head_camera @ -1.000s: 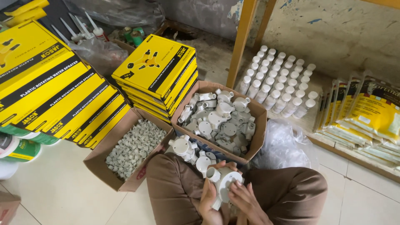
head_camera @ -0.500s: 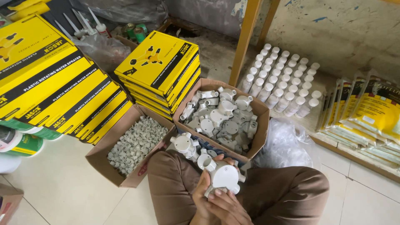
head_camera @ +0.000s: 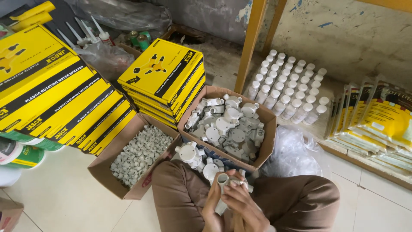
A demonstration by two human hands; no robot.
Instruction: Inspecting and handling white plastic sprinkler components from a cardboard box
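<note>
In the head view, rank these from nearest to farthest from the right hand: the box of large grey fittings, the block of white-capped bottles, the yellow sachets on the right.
Measured from the right hand, which is low in the middle of the picture:
1. Box of large grey fittings, just above the hands.
2. White-capped bottles, farther up, to the right.
3. Yellow sachets, far right edge.

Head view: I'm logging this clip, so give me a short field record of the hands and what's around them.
left hand: holds a white plastic pipe fitting over the lap
right hand: fingers on the same fitting
in front: open cardboard box of grey-white junction fittings
left of it: cardboard box of small grey clips
behind: stacked yellow flat boxes
right: rows of white-capped bottles
</note>
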